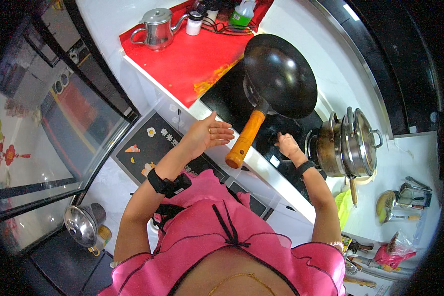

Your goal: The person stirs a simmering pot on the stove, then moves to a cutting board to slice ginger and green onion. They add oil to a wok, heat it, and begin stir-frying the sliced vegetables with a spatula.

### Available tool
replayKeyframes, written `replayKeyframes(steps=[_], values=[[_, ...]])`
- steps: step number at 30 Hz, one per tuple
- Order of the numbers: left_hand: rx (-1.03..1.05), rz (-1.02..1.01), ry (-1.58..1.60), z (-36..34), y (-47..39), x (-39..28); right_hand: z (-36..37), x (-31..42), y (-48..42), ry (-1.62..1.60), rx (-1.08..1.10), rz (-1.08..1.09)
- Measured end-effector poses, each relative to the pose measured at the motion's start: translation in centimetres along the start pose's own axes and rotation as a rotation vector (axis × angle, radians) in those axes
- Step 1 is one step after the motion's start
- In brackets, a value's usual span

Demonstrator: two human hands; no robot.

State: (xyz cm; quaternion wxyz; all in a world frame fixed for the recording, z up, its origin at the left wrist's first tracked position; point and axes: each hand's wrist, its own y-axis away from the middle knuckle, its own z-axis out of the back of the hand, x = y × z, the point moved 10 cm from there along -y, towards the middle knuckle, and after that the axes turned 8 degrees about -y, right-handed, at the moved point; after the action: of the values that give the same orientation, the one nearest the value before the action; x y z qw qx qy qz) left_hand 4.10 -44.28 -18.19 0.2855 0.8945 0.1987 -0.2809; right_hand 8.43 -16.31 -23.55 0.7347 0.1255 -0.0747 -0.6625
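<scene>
My left hand [211,135] is held up with its fingers extended beside the wooden handle [245,138] of a black wok [281,74]; nothing is in it. The wok rests on the black glass cooktop [225,88]. Over the cooktop's front part, my right hand [288,145] reaches down with a finger at or close to the glass; its other fingers look curled. Right of that hand stands a stacked steel steamer pot [329,150] with a glass lid. Each wrist has a black band.
A red-covered counter [185,66] adjoins the cooktop and bears a steel kettle [157,31], a white-filled jar [194,24] and a green bottle [241,16]. A small wooden-handled pan [353,192] shows beneath the steamer pot. Utensils [410,196] hang at the right. A dark mat [151,142] lies below.
</scene>
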Motion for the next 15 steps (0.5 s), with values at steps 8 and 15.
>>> replayKeyframes(steps=[8,15], values=[[0.010,-0.029,0.040,0.9,1.0,-0.2,-0.2,-0.1,0.0,-0.019,0.023,-0.009],[-0.036,0.004,-0.275,0.6,1.2,0.8,0.1,0.1,0.0,-0.027,0.016,-0.051]])
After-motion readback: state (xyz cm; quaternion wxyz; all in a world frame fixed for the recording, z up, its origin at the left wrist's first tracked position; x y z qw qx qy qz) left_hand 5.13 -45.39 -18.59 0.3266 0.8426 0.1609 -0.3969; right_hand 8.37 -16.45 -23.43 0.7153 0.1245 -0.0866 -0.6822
